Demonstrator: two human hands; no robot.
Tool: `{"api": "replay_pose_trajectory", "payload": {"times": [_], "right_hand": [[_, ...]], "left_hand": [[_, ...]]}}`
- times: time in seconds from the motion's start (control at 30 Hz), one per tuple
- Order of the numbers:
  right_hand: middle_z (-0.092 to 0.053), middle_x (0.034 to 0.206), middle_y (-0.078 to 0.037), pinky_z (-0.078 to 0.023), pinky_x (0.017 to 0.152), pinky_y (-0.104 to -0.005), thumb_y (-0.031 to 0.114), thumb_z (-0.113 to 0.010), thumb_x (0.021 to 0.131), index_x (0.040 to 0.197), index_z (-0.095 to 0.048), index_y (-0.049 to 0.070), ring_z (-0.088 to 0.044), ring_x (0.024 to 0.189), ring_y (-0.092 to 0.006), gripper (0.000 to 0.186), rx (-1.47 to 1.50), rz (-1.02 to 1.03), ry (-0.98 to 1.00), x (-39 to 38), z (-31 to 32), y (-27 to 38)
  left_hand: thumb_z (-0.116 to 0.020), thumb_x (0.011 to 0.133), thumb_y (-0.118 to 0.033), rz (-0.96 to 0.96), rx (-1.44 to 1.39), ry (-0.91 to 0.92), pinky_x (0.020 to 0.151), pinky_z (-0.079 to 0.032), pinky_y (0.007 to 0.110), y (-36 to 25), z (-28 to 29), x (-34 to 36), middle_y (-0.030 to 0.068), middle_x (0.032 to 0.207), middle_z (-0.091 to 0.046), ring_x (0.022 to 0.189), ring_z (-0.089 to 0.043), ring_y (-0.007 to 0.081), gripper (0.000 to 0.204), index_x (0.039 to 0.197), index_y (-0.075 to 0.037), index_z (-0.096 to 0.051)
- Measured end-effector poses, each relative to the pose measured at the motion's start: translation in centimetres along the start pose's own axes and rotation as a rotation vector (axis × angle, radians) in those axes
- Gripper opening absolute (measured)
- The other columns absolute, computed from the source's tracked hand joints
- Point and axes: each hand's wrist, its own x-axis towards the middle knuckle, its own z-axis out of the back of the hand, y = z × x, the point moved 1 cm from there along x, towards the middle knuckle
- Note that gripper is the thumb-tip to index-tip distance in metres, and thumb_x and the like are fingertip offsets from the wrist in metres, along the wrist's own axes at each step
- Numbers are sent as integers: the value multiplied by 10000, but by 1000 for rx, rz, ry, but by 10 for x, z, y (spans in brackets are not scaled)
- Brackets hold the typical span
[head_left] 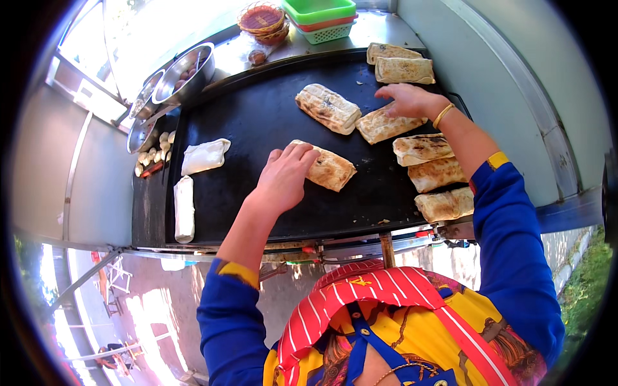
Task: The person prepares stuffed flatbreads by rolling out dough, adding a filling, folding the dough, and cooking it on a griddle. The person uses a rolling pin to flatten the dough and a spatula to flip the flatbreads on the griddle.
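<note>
A black griddle [257, 212] lies before me with several folded flatbread wraps on it. My left hand [288, 172] is at the left end of a browned wrap [333, 171] near the middle, its fingers together and bent over that end; the thumb is hidden. Farther right, my right hand [414, 101] is over another browned wrap [381, 127], thumb and fingers apart, fingertips close to its top. Just left of that lies a toasted wrap [328, 108]. Two pale wraps, one crosswise [205, 156] and one lengthwise [184, 210], rest at the griddle's left.
More browned wraps [439, 175] line the griddle's right edge, with two at the far right corner [404, 69]. Metal bowls [205, 72] stand off the left rim, near small pale round pieces [154, 154]. Plastic baskets [322, 11] and wicker baskets [262, 19] sit behind. A panel [496, 83] borders the right.
</note>
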Motion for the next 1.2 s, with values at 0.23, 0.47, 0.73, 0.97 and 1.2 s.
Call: {"api": "replay_pose_trajectory", "payload": {"times": [0.23, 0.47, 0.73, 0.97, 1.2], "right_hand": [[-588, 1243, -90, -450, 1022, -389, 303, -706, 869, 1226, -650, 112, -546, 1187, -304, 408, -22, -60, -57, -48, -6, 5], [-625, 1238, -107, -532, 861, -327, 167, -744, 849, 1341, -575, 48, -643, 997, -203, 534, 401, -22, -470, -138, 25, 22], [-695, 1098, -110, -547, 759, -322, 88, -753, 830, 1330, -591, 66, -673, 818, -187, 526, 820, -66, -514, -246, -18, 53], [-677, 1087, -146, -550, 745, -341, 125, -734, 856, 1284, -610, 75, -687, 838, -251, 449, 671, -36, -494, -265, -32, 59], [-700, 1024, -151, -556, 712, -315, 56, -752, 825, 1169, -670, 8, -691, 803, -242, 357, 725, -130, -641, -286, -43, 46]], "left_hand": [[-659, 710, 93, 7, 122, 299, 1112, -329, 491, 11, -5, 39, 96, 1419, -497, 1390, -404, 265, 691, 1351, -94, -485], [-787, 604, -116, 71, -16, 452, 1053, -403, 450, 8, 18, 60, 135, 1276, -498, 1245, -494, 346, 736, 1269, -67, -476], [-766, 615, -132, -21, -231, 92, 1062, -417, 379, -11, 25, 178, 203, 1290, -482, 1254, -482, 376, 781, 1309, -34, -422], [-757, 692, -162, 53, -106, -161, 1026, -373, 537, -65, -47, 308, 121, 1349, -468, 1351, -393, 331, 749, 1366, -145, -432], [-712, 856, -182, -50, -467, -395, 917, -490, 319, -31, 13, 276, 127, 1195, -626, 1098, -599, 239, 290, 1129, -86, -693]]}}
